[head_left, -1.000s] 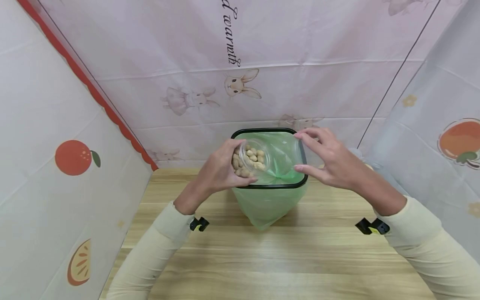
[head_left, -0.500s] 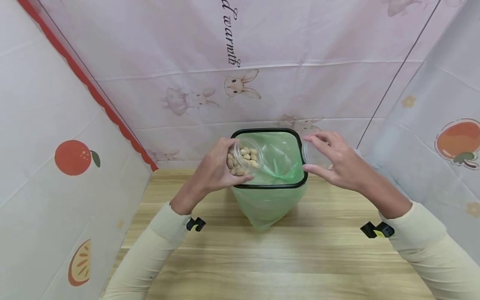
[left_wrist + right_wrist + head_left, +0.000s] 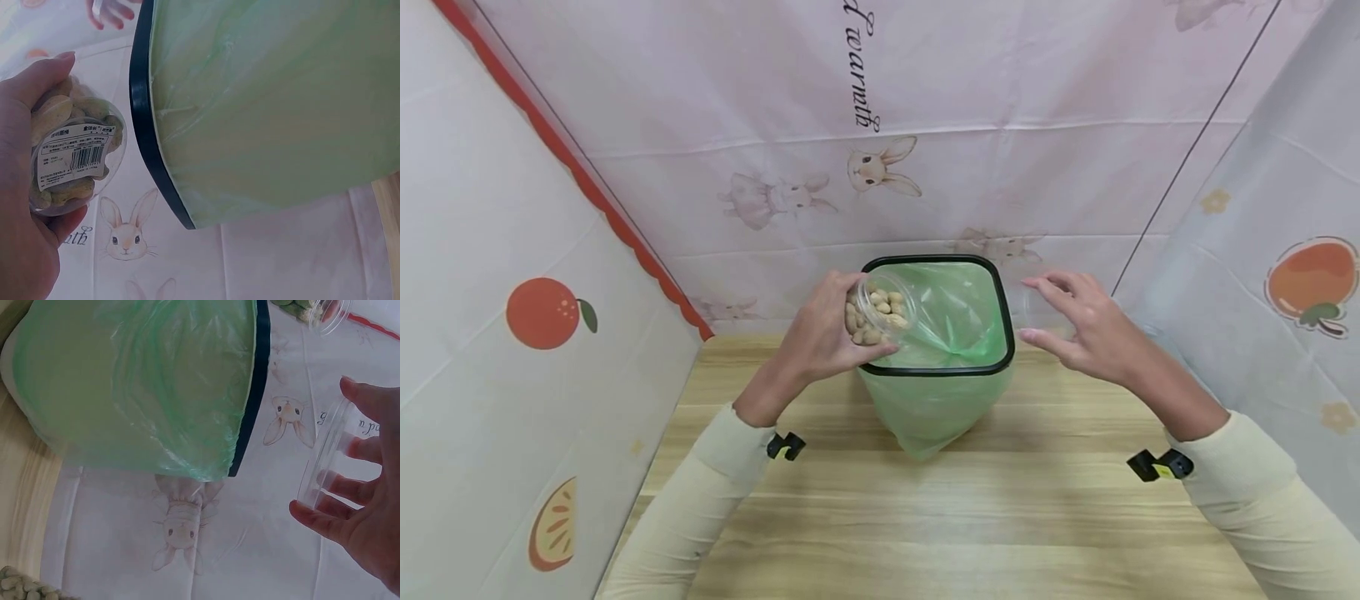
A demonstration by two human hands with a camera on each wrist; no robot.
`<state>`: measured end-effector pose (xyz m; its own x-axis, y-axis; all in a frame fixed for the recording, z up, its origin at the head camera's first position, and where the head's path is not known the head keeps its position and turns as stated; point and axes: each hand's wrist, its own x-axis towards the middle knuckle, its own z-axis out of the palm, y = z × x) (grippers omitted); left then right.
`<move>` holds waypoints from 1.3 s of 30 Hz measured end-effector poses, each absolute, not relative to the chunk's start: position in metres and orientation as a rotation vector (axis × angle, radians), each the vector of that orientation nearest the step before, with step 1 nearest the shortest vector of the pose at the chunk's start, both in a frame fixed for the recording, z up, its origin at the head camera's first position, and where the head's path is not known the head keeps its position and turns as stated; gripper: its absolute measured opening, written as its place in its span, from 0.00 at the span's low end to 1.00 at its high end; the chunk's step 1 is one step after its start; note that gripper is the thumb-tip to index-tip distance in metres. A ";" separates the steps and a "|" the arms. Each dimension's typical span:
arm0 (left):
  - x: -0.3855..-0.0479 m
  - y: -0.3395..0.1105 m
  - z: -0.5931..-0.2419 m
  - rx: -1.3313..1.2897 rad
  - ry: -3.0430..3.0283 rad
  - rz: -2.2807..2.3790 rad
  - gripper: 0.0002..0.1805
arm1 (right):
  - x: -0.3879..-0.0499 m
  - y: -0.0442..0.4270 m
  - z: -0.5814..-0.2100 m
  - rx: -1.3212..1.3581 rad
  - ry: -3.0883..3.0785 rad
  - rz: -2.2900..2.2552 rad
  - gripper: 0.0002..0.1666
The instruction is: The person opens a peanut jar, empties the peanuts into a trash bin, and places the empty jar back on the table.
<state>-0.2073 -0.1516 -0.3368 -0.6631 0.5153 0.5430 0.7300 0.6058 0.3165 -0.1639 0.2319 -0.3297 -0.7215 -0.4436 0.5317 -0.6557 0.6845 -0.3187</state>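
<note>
My left hand (image 3: 820,333) grips a clear plastic jar of peanuts (image 3: 883,308), tilted with its uncovered mouth facing right. The jar is over the left rim of a bin (image 3: 940,372) lined with a green plastic bag (image 3: 925,417). A white barcode label (image 3: 78,153) shows on the jar's bottom in the left wrist view. My right hand (image 3: 1086,333) pinches a clear round lid (image 3: 325,453) by its edge between thumb and fingers. It is to the right of the bin, apart from it. In the head view the lid is barely visible.
The bin stands on a wood-grain table (image 3: 925,517) against a rabbit-print cloth (image 3: 700,192). Fruit-print cloths hang at both sides. Clear plastic (image 3: 1157,337) lies behind my right wrist. Pale nut-like pieces (image 3: 25,587) show at the lower left of the right wrist view.
My right hand has moved right with the lid, from over the bin to beyond its right rim. My left hand has shifted slightly left with the jar.
</note>
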 end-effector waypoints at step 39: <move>-0.214 -0.178 -0.341 -0.900 -2.518 -0.728 0.52 | -0.158 0.294 -0.422 0.506 -2.810 0.634 0.38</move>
<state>-0.2139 -0.1779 -0.3410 -0.7283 0.4750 0.4939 0.6653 0.6629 0.3435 -0.1584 0.2937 -0.4224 -0.9175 -0.2817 0.2808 -0.3750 0.8479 -0.3746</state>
